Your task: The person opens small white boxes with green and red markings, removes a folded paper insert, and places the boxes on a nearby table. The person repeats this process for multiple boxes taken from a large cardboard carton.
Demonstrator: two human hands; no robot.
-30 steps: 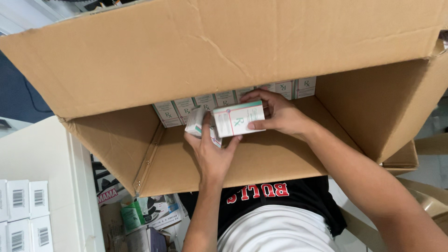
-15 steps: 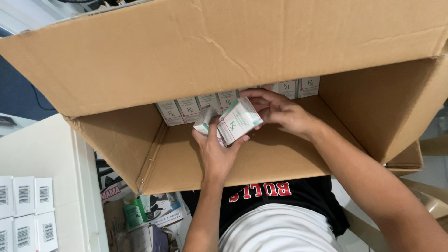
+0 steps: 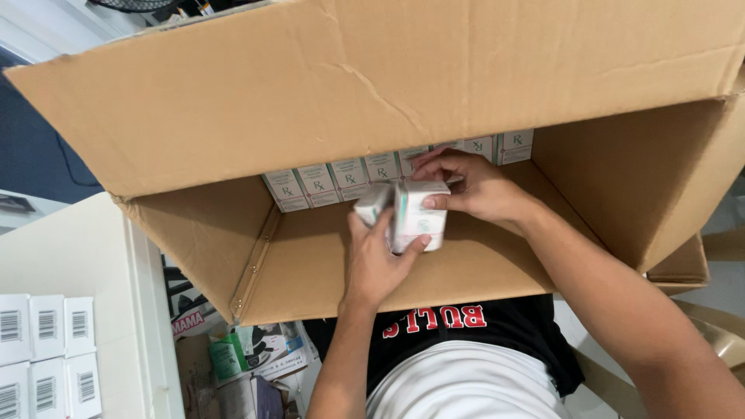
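Left hand (image 3: 378, 260): reaches up into the cardboard carton (image 3: 326, 256), palm cupped under two small packs, fingers closed on the left white pack (image 3: 371, 203).
Held pack (image 3: 420, 216): white and teal, long axis upright, pinched between both hands just in front of the row of packs (image 3: 353, 174) along the far wall.
Right hand (image 3: 475, 188): comes in from the right, thumb on the held pack's face, fingers over its top; the nearer hand to the row.
Fingertips behind the pack: probably touching the row, hard to tell.

Pharmacy stockroom, big cardboard carton (image 3: 388, 85) w/ rows of medicine boxes (image 3: 349, 174), barcoded white packs (image 3: 46, 326) nearby
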